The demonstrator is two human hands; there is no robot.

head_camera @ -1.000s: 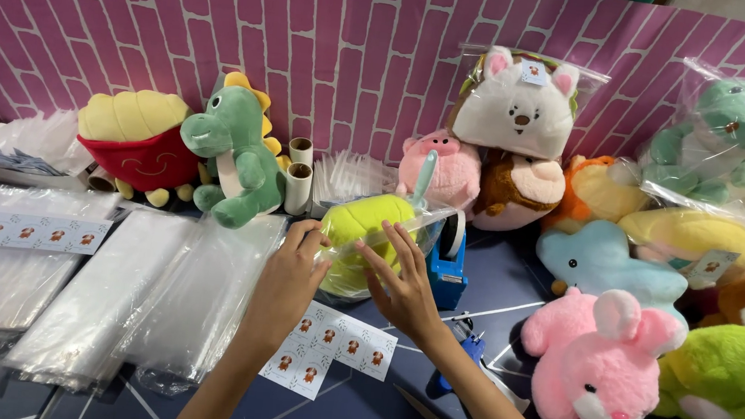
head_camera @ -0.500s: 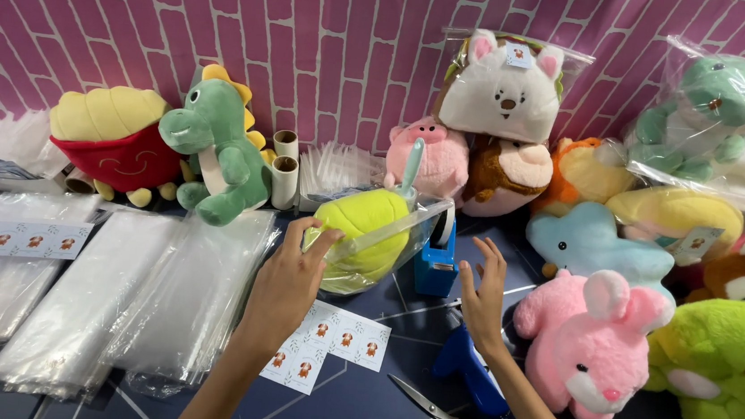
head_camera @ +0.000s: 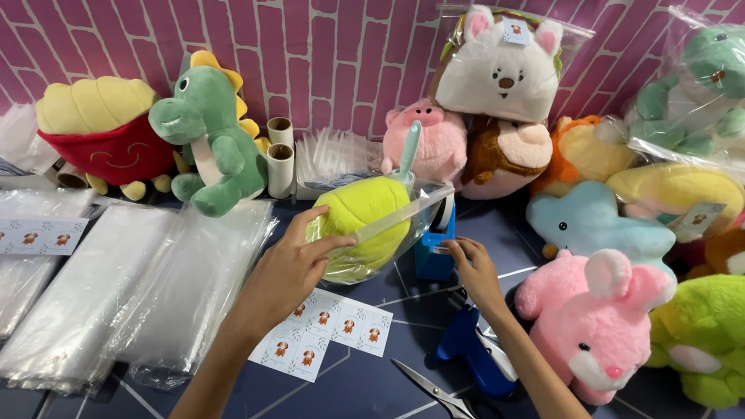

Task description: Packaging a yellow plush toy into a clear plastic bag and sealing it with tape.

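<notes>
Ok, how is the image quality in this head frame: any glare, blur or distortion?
Head view: even, soft light and faint shadows; sharp on both the left hand and the right hand; white glare on the clear bag around the yellow-green plush and on the stacked plastic bags; the brick wall bows from wide-angle distortion.

Right hand [head_camera: 475,268] now off the bagged yellow-green plush [head_camera: 362,222], at the blue tape dispenser [head_camera: 435,242].

Bright, even light falls from overhead; shadows are soft and short. Glare streaks the plastic bags [head_camera: 95,302] at 8 o'clock. Focus is sharp, with slight bending at the edges.
</notes>
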